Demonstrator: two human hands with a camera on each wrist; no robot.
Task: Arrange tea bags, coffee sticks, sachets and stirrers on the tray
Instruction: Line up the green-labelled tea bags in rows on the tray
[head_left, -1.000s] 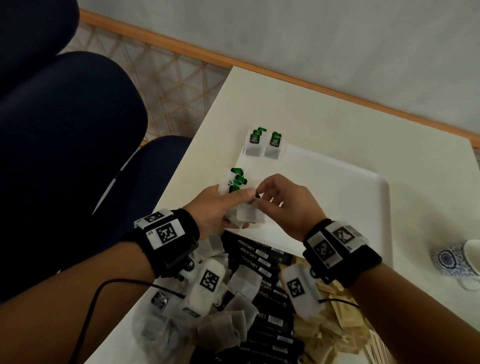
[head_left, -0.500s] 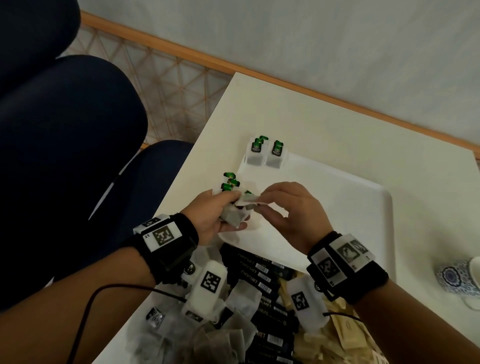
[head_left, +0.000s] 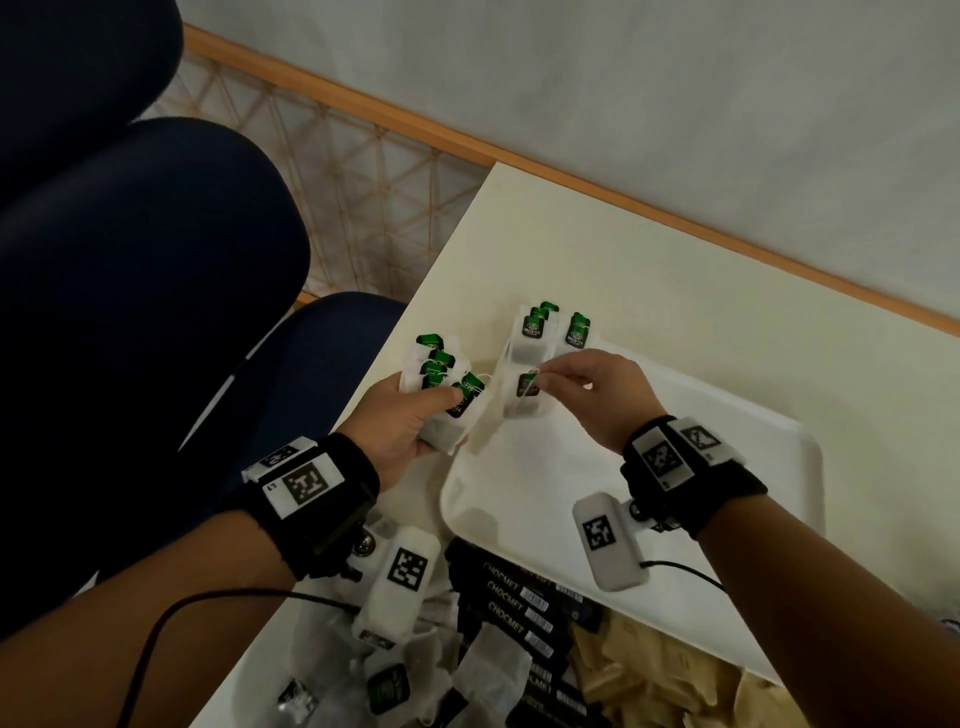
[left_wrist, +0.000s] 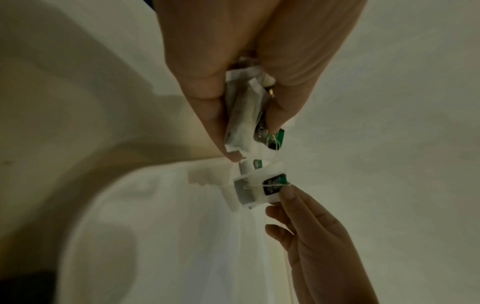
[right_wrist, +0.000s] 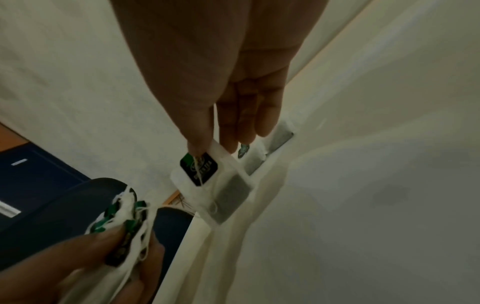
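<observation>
My left hand (head_left: 441, 410) grips a bunch of green-tagged tea bags (head_left: 441, 382) at the near left corner of the white tray (head_left: 727, 467). My right hand (head_left: 540, 376) pinches a single tea bag (head_left: 524, 397) by its tag just above the tray's left edge. A thin string still runs from it to the bunch. Two more tea bags (head_left: 553, 335) stand at the tray's far left corner. In the right wrist view, thumb and forefinger of the right hand (right_wrist: 210, 149) hold the tea bag (right_wrist: 205, 174). In the left wrist view, the left hand (left_wrist: 252, 142) clamps the bunch (left_wrist: 241, 121).
Close to me lies a heap of black chocolate sticks (head_left: 519, 608), brown sachets (head_left: 649, 670) and loose tea bags (head_left: 415, 675), partly on the tray's near edge. A dark blue chair (head_left: 156, 312) stands left of the table. The table edge (head_left: 447, 270) runs near the left hand.
The hands were together on the bunch. The right hand has drawn one tea bag out and away to the right, towards the bags at the tray's far corner.
</observation>
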